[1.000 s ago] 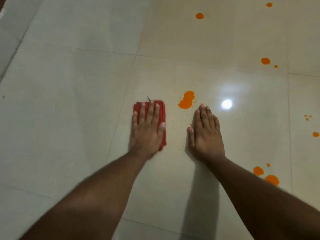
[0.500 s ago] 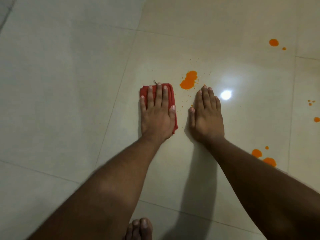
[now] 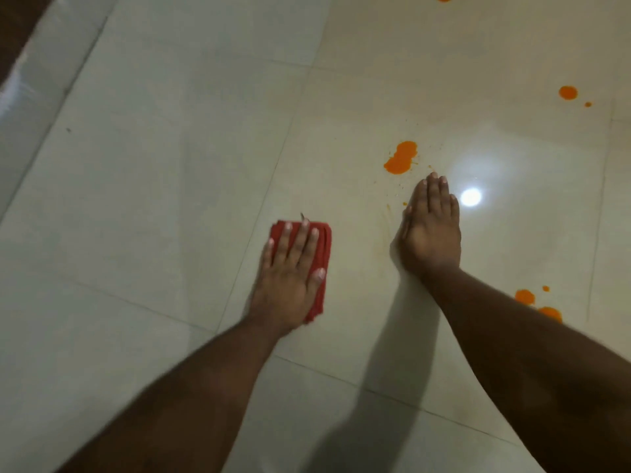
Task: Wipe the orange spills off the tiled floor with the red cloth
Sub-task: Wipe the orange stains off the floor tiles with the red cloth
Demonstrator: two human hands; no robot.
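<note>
1. The left hand (image 3: pixel 290 278) lies flat, fingers straight, pressing the folded red cloth (image 3: pixel 321 257) onto the tiled floor (image 3: pixel 170 165) at centre frame; its grip is apart, not clamped.
2. The right hand (image 3: pixel 430 230) rests flat and empty, fingertips just below the largest orange spill (image 3: pixel 401 158). If it slides upward, it could smear the spill.
3. The cloth sits well apart from that spill. More drops lie at the upper right (image 3: pixel 568 92) and lower right (image 3: pixel 524 296); the right forearm could drag through the lower ones.
</note>
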